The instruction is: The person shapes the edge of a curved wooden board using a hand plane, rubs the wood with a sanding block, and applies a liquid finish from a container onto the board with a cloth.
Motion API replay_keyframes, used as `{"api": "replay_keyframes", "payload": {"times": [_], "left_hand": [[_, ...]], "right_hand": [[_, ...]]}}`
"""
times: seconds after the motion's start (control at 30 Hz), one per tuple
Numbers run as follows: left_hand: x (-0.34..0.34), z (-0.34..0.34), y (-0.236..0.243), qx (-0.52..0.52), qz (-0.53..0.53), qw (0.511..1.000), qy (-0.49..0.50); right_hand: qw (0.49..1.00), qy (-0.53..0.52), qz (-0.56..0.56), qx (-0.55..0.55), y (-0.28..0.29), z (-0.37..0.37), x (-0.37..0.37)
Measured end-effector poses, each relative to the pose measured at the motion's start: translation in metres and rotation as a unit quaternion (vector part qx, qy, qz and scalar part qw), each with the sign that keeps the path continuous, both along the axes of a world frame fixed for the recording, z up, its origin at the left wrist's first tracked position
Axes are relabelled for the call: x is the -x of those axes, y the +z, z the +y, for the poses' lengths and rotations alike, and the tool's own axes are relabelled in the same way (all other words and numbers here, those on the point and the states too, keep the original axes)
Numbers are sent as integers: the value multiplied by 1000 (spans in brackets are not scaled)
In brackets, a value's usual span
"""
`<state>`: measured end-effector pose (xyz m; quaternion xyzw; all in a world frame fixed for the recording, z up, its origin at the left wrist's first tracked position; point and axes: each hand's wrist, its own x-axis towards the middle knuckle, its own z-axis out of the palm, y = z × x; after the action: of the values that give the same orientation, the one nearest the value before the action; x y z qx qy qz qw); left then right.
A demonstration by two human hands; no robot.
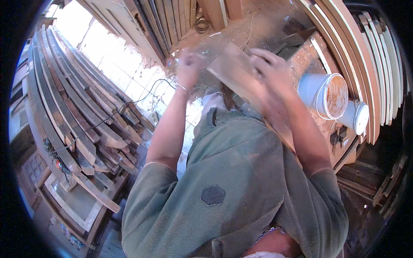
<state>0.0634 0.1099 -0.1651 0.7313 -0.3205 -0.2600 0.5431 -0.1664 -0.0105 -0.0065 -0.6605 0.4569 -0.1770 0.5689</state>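
With its long axis set from 11 to 5 o'clock, the blurred wooden board [238, 74] is seen at 8 o'clock from the nearer right hand [277, 75], 3 o'clock from the left hand [189, 68], whether either's fingers grip cannot be told.

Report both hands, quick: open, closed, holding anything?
Left hand: looks curled, apart from the wooden board; too blurred to tell if it holds anything.
Right hand: partly curled at the board's side; blur hides whether it's holding it.

Forearms [165, 127] forward; left fingers [188, 59] blurred, right fingers [264, 55] bent.
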Motion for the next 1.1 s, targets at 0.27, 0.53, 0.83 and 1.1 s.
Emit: {"api": "replay_keyframes", "payload": {"times": [0.27,0.53,0.83,1.1], "left_hand": [[-187,187,-163,-136,190,960,158],[-29,187,-97,-334,274,880,195],[-10,146,-10,-330,183,925,42],[-4,165,6,-313,163,934,52]], "right_hand": [[907,-362,-179,-117,88,16,172],[842,-506,-159,-97,67,-14,302],[910,-349,-80,-208,13,-83,288],[952,-246,107,-151,-53,-109,286]]}}
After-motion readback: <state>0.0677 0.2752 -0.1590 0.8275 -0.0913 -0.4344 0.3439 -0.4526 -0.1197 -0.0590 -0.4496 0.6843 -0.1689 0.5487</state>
